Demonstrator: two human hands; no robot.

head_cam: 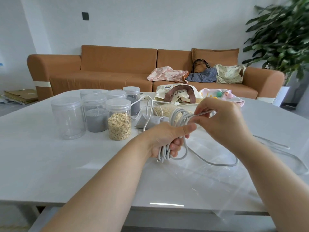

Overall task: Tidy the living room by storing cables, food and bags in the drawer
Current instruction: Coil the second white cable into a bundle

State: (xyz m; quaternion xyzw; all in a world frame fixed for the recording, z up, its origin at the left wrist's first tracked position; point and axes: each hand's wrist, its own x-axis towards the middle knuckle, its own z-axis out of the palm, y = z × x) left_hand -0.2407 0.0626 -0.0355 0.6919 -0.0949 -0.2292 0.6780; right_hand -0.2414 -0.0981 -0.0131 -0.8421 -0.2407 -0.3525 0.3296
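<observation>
Both arms are bare along everything the head camera sees. The left forearm point(107, 178) and the right forearm point(270, 164) are uncovered from the frame's lower edge up to the wrists. Whatever is worn higher up lies outside the picture. Both forearms look smooth and slim, broadened near the camera by the wide-angle lens. The left hand point(163, 138) and the right hand point(224, 121) are bare as well. The fingers point(175, 145) are slender. The left thumbnail point(189, 128) is cut short and plain. Soft knuckle ridges show on the back of the right hand.
</observation>
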